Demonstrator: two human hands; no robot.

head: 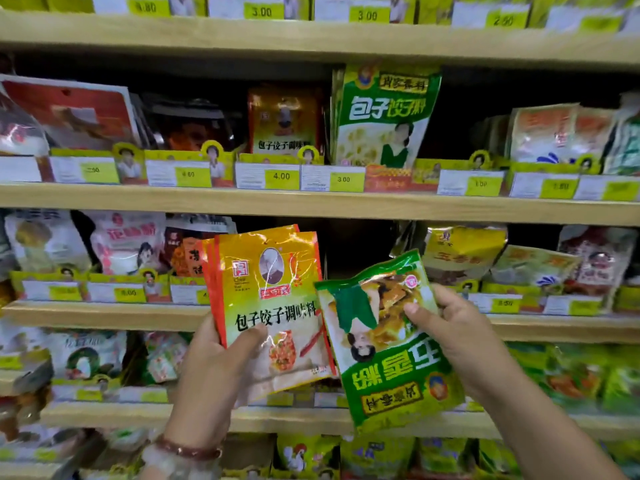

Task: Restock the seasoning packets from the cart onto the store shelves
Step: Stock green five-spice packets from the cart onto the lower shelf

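Orange packets (273,306), a thin stack of at least two or three, held upright in the left hand (211,368), thumb across the front near the lower left corner, fingers behind. Green packet (388,344), just right of the orange packets and touching or overlapping their lower right edge, held upside down and tilted in the right hand (460,334), thumb pressed on its face at the upper right, fingers behind.

Probably light, flat, soft foil-plastic pouches with loose powder inside: glossy, creased, likely slick against each other, so the stack could fan or slide if pinched at one corner only. Best taken by the sealed edges or across the lower third, thumb in front, fingers spread behind; no need for force, hardly fragile, though sharp creasing would spoil the face.

Matching stock above the orange packets: same orange design (284,123) standing on the shelf one level up, directly above, behind a 4.00 tag (281,176). Tall green bags (384,116) up and to the right of them, behind a 3.00 tag (343,179). Dark gap (356,247) just behind and right of the orange packets on their own shelf level. Yellow pouch (464,251) farther right. Green packet needs turning upright before shelving. Cart not in view.
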